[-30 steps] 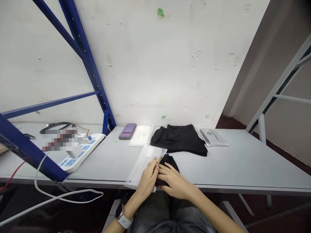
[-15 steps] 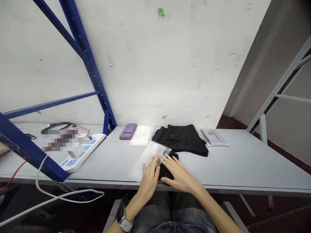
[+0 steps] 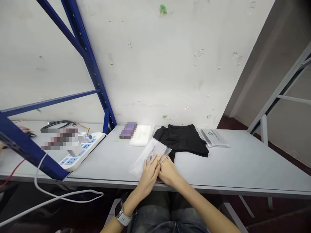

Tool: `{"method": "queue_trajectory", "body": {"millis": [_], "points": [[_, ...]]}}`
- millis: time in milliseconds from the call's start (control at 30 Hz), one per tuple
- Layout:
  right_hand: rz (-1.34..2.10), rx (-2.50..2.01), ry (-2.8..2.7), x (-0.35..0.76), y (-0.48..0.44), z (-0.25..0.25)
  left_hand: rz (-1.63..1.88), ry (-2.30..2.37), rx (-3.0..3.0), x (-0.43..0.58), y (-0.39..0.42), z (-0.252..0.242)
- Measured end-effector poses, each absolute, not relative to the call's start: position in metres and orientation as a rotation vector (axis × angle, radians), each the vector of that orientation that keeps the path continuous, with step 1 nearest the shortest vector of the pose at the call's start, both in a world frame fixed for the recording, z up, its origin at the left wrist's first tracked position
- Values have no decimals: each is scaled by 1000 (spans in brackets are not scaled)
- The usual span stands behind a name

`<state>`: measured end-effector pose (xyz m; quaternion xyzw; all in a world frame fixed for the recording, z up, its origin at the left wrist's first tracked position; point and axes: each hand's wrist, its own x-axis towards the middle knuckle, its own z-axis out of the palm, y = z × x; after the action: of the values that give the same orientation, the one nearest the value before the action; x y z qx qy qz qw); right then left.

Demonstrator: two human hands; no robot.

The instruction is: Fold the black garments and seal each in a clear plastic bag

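A frosted plastic bag [image 3: 141, 159] with dark lettering lies slanted near the table's front edge. Over its open end rests my left hand [image 3: 148, 176], holding the bag with fingers close together on top and the thumb by the opening. My right hand [image 3: 168, 171] is bent, its fingertips inside the bag's mouth on a folded black garment. That garment shows grey through the plastic, and most of it is hidden by the bag and my hands. Just behind lie more black garments [image 3: 182, 139], folded in a loose pile.
Behind the bag are a stack of white plastic bags [image 3: 142, 135] and a blurred purple item [image 3: 128, 130]. Filled, lettered bags [image 3: 214, 137] lie to the right. On the left stand a blue metal frame [image 3: 93, 71] and a power strip [image 3: 80, 157] with cables. A person's hand [image 3: 23, 128] shows at far left.
My right hand has moved left, from lying spread on the black garment to bent at the bag's mouth. The garment has slid into the bag, where grey and lettering now show.
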<state>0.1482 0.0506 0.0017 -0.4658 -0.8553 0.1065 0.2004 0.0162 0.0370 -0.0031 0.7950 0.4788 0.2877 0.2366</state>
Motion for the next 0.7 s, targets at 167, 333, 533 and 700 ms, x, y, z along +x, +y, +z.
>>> {"method": "queue_trajectory", "body": {"millis": [167,333,533,700], "points": [[321,-1403,-2305,148,35,8,832,1266,2211,11,30,9],[438,-1071,-2584,197,-2,28,735,1070,2269,8,21,22],[144,-1077,-2542,202,5,-6,550,924,2471,21,18,19],[-98,-1010,-2640,176,44,-29,568,938,2633,20,23,17]]}}
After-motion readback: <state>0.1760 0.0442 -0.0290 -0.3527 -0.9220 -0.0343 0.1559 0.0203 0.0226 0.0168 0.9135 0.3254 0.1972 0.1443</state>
